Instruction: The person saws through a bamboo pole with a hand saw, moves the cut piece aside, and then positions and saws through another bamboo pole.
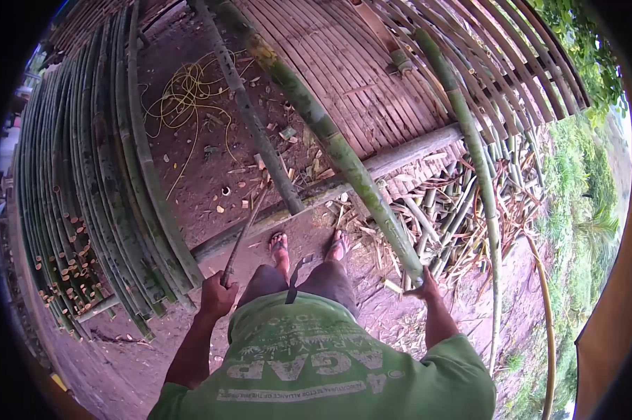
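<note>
My left hand (pixel 218 295) is closed round the handle of what looks like a machete (pixel 246 231). Its long, dark, narrow blade points forward and away from me, seen almost edge-on. On the other side, my right hand (pixel 428 288) grips the near end of a thick green bamboo pole (pixel 344 154). The pole slants away to the upper left and crosses over a horizontal log (pixel 407 155). The fingers under the pole are partly hidden.
Cut bamboo poles (pixel 95 168) are stacked at the left. A tangled yellow rope (pixel 186 94) lies on the dirt. A slatted bamboo platform (pixel 330 56) stands ahead. Split bamboo scraps (pixel 456 210) heap at the right, beside another leaning pole (pixel 480 161). A thin post (pixel 256 119) slants ahead.
</note>
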The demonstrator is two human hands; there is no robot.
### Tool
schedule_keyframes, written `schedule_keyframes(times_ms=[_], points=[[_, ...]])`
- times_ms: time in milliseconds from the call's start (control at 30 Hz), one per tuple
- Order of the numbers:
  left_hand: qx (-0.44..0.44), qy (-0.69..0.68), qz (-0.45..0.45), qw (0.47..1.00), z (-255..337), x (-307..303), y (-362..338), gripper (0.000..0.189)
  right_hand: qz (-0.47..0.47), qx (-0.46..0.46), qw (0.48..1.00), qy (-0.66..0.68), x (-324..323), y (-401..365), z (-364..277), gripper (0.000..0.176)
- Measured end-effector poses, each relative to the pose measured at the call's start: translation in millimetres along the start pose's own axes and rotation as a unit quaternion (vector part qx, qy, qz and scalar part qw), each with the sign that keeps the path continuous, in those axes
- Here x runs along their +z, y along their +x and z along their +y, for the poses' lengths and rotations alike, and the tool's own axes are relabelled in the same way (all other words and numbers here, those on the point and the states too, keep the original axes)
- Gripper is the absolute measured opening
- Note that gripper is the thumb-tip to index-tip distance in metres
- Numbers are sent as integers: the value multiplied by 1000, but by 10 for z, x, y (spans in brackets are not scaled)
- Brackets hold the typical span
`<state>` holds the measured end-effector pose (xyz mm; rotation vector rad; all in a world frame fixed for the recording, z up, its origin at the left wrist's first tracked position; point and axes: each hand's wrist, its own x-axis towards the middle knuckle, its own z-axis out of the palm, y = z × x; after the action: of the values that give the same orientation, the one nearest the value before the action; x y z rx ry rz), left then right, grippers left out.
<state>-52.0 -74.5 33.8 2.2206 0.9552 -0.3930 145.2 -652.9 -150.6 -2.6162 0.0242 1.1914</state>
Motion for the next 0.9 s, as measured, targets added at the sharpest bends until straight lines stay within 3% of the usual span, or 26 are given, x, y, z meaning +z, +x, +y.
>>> schedule_keyframes(times_ms=[67, 133, 200, 233, 333, 400, 467, 500, 533, 567, 600, 667, 733, 767, 867, 900], points=[[22, 37, 3, 999, 37, 27, 82, 25, 95, 41, 994, -14, 441, 21, 683, 125], [12, 62, -11, 998, 114, 74, 138, 24, 68, 92, 993, -32, 431, 160, 705, 112], [22, 86, -31, 996, 234, 58, 172, 24, 25, 123, 991, 40, 545, 446, 840, 97], [27, 104, -35, 994, 348, 46, 176, 21, 67, 88, 994, 16, 596, 448, 911, 92], [-1, 83, -49, 995, 549, 35, 204, 20, -15, 115, 993, -12, 472, 524, 844, 88], [10, 89, -54, 995, 685, 25, 233, 20, -79, 93, 988, -96, 229, 549, 336, 90], [43, 77, -38, 995, 671, 90, 256, 22, -28, 40, 996, -69, 47, 466, -369, 84], [40, 67, -33, 996, 705, 119, 255, 23, -65, 36, 991, -108, 76, 638, -607, 79], [36, 57, -30, 997, 730, 153, 254, 23, -144, 53, 986, -62, -136, 668, -1089, 81], [34, 42, -24, 998, 720, 190, 244, 22, -139, 14, 988, -68, -169, 771, -1417, 78], [39, 29, -21, 999, 736, 188, 237, 21, -97, 0, 993, -67, -413, 569, -2040, 76], [40, 4, -18, 999, 740, 179, 174, 21, 36, -91, 992, 83, -268, 713, -2385, 81], [31, 1, -7, 999, 682, 156, 137, 22, 107, -201, 941, 249, -267, 596, -2356, 90], [32, 7, -6, 999, 653, 136, 140, 22, 131, -253, 949, 139, -207, 557, -2095, 102], [50, 28, -2, 998, 579, 114, 190, 23, -37, -99, 991, 86, 323, 323, -895, 115], [48, 35, -5, 998, 603, 93, 214, 23, -70, -99, 988, 92, 648, 230, -416, 115]])
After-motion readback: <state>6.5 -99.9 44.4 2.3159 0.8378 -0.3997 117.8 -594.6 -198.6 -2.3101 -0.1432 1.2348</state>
